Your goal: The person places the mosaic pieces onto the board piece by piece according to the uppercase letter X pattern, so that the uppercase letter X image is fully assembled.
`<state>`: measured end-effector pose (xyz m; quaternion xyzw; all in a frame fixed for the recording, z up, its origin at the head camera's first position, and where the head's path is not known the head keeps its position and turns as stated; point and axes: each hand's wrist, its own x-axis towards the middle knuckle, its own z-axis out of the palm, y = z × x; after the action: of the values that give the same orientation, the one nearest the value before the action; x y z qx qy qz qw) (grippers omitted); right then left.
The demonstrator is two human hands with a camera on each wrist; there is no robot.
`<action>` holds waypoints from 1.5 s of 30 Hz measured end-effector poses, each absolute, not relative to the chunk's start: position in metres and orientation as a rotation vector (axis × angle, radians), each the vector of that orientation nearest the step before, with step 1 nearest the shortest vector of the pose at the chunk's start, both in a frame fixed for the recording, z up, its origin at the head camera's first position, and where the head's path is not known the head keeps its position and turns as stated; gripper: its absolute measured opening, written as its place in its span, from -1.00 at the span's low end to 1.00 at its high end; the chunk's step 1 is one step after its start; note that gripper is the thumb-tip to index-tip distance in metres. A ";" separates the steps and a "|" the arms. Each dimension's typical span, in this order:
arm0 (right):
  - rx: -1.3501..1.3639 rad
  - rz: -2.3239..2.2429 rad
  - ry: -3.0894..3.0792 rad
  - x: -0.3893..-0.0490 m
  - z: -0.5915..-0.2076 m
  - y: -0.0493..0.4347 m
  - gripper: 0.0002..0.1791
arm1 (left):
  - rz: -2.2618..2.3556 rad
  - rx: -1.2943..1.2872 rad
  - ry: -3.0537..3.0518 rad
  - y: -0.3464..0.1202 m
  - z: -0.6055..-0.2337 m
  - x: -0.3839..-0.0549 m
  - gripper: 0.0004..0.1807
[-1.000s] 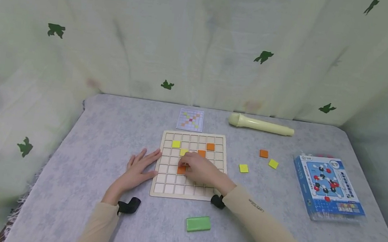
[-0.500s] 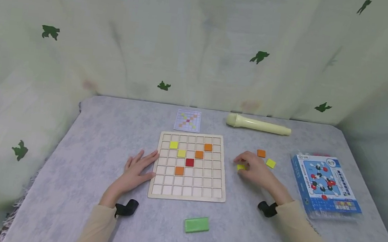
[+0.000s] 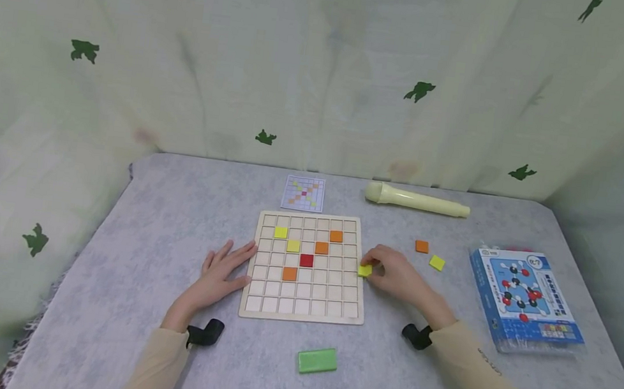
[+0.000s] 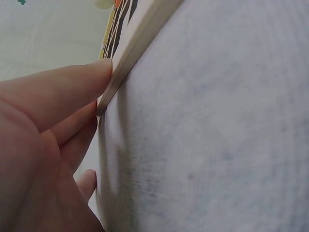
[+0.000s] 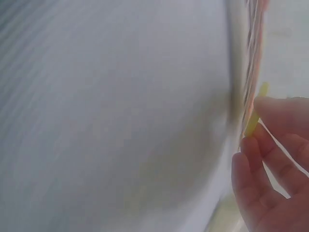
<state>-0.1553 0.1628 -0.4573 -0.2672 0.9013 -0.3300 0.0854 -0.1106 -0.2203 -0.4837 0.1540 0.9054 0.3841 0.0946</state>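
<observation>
A wooden grid board (image 3: 302,318) lies in the middle of the table in the head view. Two yellow tiles (image 3: 281,233), several orange tiles (image 3: 321,247) and a red tile (image 3: 306,260) sit in its squares. My left hand (image 3: 221,274) lies with spread fingers against the board's left edge; the left wrist view shows the fingertips (image 4: 104,72) touching its side. At the right edge, my right hand (image 3: 399,278) pinches a yellow tile (image 3: 363,270) between thumb and fingers. In the right wrist view that tile (image 5: 256,113) is seen edge-on.
Right of the board lie a loose orange tile (image 3: 421,246) and a yellow tile (image 3: 437,262). A pattern card (image 3: 303,193) and a pale yellow microphone-shaped tube (image 3: 418,200) are behind it. A green block (image 3: 317,361) lies in front; a blue box (image 3: 527,302) stands far right.
My right hand went from the board to the loose tiles, uncovering the red tile, then picked up a yellow tile and brought it left to the board's edge. The left hand stayed put.
</observation>
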 end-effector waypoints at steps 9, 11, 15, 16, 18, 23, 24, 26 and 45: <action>-0.985 -0.904 2.618 -0.153 -0.458 0.105 -0.76 | 1.135 0.484 2.697 -0.221 -0.484 -0.110 -0.33; -0.998 -0.855 2.624 -0.153 -0.459 0.096 -0.76 | 1.133 0.487 2.700 -0.221 -0.483 -0.110 -0.32; -0.972 -0.805 2.624 -0.152 -0.457 0.085 -0.75 | 1.125 0.492 2.710 -0.220 -0.482 -0.109 -0.32; -0.966 -0.795 2.625 -0.151 -0.456 0.083 -0.75 | 1.122 0.491 2.712 -0.220 -0.481 -0.109 -0.32; -0.960 -0.792 2.621 -0.150 -0.454 0.082 -0.75 | 1.118 0.486 2.713 -0.221 -0.481 -0.109 -0.32; -0.963 -0.833 2.628 -0.150 -0.455 0.087 -0.75 | 1.117 0.483 2.711 -0.221 -0.481 -0.109 -0.32; -0.949 -0.859 2.626 -0.150 -0.456 0.091 -0.75 | 1.116 0.485 2.711 -0.221 -0.481 -0.109 -0.32; -0.889 -0.929 2.616 -0.152 -0.456 0.101 -0.75 | 1.119 0.485 2.707 -0.221 -0.481 -0.109 -0.32; -0.371 -0.822 2.897 -0.195 -0.458 0.246 -0.69 | 1.121 0.497 2.706 -0.221 -0.483 -0.110 -0.32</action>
<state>-0.1954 0.2456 -0.4576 -0.1222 0.9534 -0.2706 0.0536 -0.1098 -0.2212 -0.4827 0.1666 0.9076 0.3759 0.0853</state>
